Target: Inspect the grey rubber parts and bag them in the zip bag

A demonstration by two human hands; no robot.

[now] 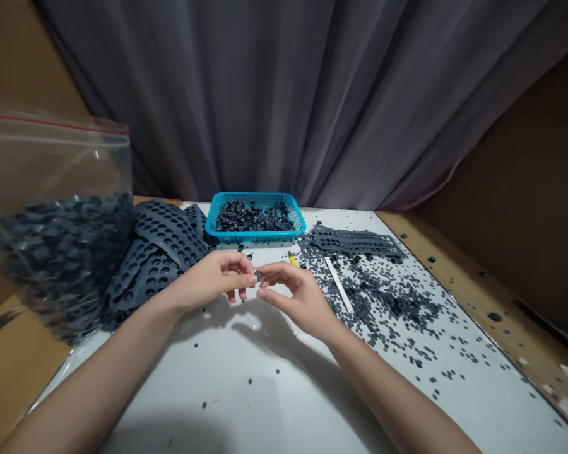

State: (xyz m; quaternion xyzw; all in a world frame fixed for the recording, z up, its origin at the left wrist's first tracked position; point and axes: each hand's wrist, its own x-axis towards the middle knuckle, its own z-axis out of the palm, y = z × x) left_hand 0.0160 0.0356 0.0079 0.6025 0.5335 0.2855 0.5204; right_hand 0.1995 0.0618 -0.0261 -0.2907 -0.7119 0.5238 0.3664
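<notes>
Between my fingertips, above the white table (227, 372), is a small dark grey rubber piece (258, 276). My left hand (218, 277) pinches it between thumb and fingers from the left. From the right, the fingers of my right hand (296, 293) close on the same piece, with the thumb just below. Behind my hands stands a blue plastic basket (255, 237) holding many small dark pieces with holes. Near my left forearm lie perforated dark rubber sheets (163, 243).
A clear zip bag (61, 252) of dark pieces stands at left. Small dark discs (397, 302) lie scattered at right, around a white stick (339, 285). A torn perforated strip (355, 241) and a yellow-tipped item (292, 258) lie behind. A grey curtain (246, 94) hangs at the back.
</notes>
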